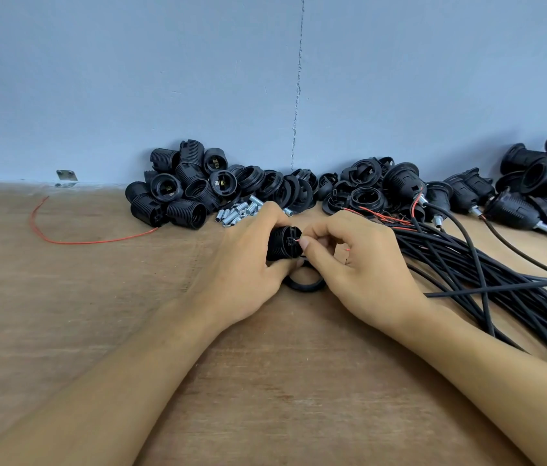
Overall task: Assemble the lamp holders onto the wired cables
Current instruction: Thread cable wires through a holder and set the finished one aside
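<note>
While a loose red wire (97, 242) lies curled on the wooden table (63, 314) at far left, a heap of threaded holder bodies (178, 193) and a scatter of small metal tubes (237, 211) sit against the blue wall. At centre, the person's left hand (248, 264) wraps its fingers round one lamp holder (282, 243), held on its side just above the tabletop with its terminal end facing right. Meeting it, the right hand (366, 267) pinches a thin red wire end (297, 241) between thumb and forefinger, right at the holder's terminal face. A second red tip shows beside that hand's curled fingers. A black ring (305, 285) lies on the table directly beneath both hands. Further right sit a pile of loose rings and caps (356, 193), a thick bundle of black cables (500, 280) running off the right edge, and finished holders (467, 193) with cables attached.

The step in hand appears to be wiring: feeding a bared conductor into the holder's terminal. Whether the tip is seated cannot be told. The next move likely calls for a steady left-hand hold and fine guidance of the wire straight into its slot, then the same for the second conductor.
</note>
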The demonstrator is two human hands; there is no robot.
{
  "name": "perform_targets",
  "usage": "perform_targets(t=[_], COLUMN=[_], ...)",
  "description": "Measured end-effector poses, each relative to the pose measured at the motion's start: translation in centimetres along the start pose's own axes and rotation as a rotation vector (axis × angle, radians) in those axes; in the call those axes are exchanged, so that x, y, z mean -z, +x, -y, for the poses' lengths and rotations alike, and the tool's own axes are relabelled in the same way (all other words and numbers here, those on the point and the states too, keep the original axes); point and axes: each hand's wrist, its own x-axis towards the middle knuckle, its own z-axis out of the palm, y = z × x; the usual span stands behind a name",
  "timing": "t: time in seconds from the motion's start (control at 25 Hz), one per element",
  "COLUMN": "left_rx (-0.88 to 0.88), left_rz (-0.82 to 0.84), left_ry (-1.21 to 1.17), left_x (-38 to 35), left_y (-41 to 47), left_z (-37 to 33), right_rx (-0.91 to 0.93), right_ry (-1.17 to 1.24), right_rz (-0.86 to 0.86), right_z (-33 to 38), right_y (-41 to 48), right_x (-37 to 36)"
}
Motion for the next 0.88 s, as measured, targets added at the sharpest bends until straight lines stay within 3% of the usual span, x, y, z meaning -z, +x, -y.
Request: perform_targets(t=[0.52,0.72,0.88], left_rx=[-0.148,-0.137,-0.091], left_rz=[-0.096,-0.098,-0.080], left_ry=[0.137,0.157,0.127], left_x=[-0.1,0.1,0.3], left_y=[0.1,0.0,-0.1], left_z=[-0.1,-0.8,-1.1], right_rx=[-0.019,-0.090,-0.045], right_ry=[-0.011,-0.039,-0.069], right_rz=[0.041,0.031,0.001], right_z=[0.0,-0.1,-0.2], right_y=[0.1,0.0,-0.1], right_x=[0.2,0.1,0.1])
